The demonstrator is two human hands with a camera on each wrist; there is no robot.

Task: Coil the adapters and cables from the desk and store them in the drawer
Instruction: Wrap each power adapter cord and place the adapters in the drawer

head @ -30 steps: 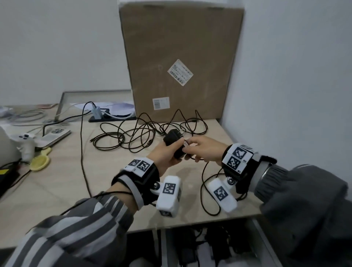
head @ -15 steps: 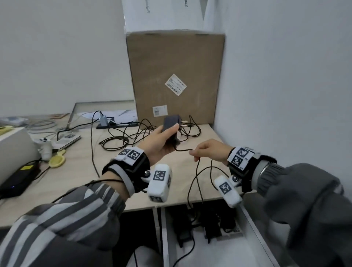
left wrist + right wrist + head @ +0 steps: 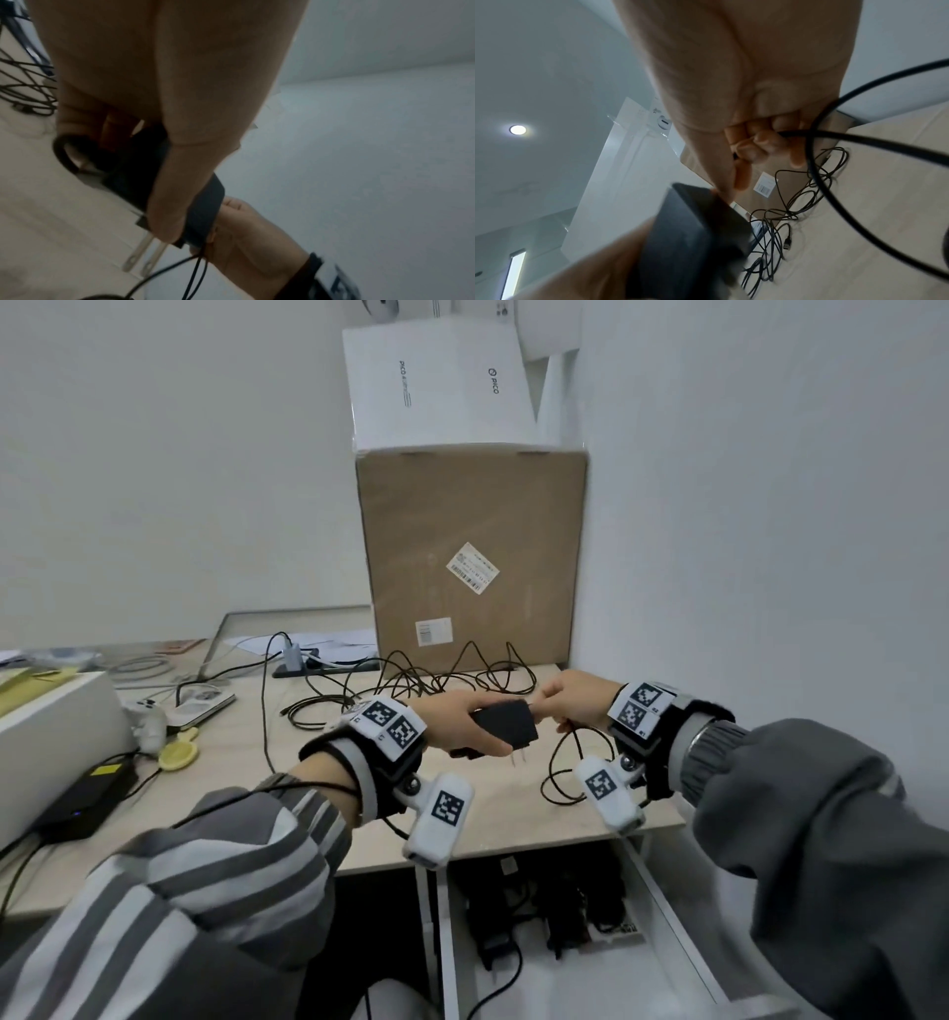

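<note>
Now the left hand [image 3: 452, 724], gripping the adapter [image 3: 506, 726], meets the right hand [image 3: 577, 698], which pinches its cable [image 3: 557, 762] back at the adapter's 3 o'clock, closing another loop.

Two hands are in view: the left hand [image 3: 457, 726] and the right hand [image 3: 575, 698], meeting just in front of the cardboard box [image 3: 472, 567]. One black adapter [image 3: 506, 724] is between them, with two metal prongs [image 3: 144, 257] showing. One cardboard box stands on the desk [image 3: 246, 762], and one white box [image 3: 441, 382] sits on top of it. Two labels [image 3: 472, 575] are stuck on the cardboard box's front. One tangle of black cables [image 3: 411, 683] lies at the foot of the box; the strands cannot be counted. Left of the box lie one yellow scoop-like piece [image 3: 177, 755] and one black power brick [image 3: 84, 796]. One open drawer [image 3: 667, 916] is below the desk edge.
</note>
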